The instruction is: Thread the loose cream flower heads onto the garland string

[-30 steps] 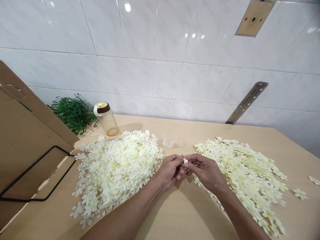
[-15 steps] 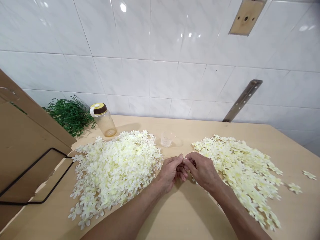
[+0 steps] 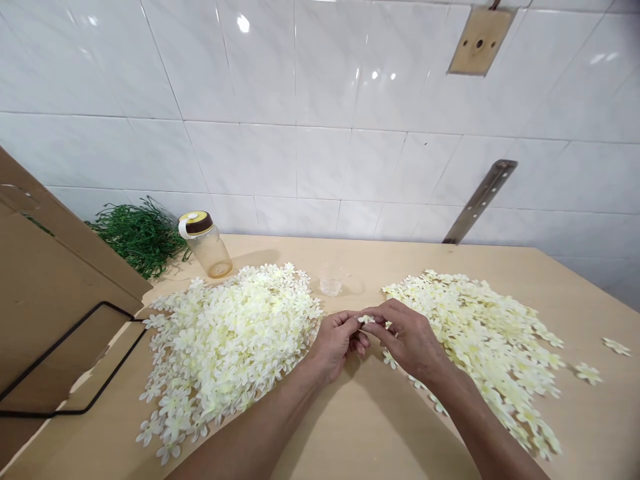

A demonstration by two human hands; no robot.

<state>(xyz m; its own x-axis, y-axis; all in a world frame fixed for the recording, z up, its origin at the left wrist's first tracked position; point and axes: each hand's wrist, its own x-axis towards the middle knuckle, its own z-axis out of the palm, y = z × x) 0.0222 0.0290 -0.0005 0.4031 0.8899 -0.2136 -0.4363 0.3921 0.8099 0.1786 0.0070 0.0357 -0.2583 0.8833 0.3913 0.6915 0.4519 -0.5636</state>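
My left hand (image 3: pixel 336 341) and my right hand (image 3: pixel 407 339) meet over the middle of the wooden table (image 3: pixel 360 427), fingertips pinched together on one small cream fabric flower (image 3: pixel 366 320). A thick heap of cream flowers (image 3: pixel 230 340) lies just left of my left hand. A flatter spread of cream flowers (image 3: pixel 485 340) lies right of my right hand, partly under my right wrist. Both hands hover slightly above the tabletop.
A small clear cup (image 3: pixel 331 283) stands behind my hands. An amber bottle (image 3: pixel 206 245) with a brown-and-yellow lid and a bunch of green stems (image 3: pixel 137 233) sit at the back left. A cardboard box (image 3: pixel 45 293) fills the left. Stray flowers (image 3: pixel 614 345) lie far right.
My hands stay together on the small flower and sit a little higher in view. The camera has tilted slightly, shifting the whole scene.
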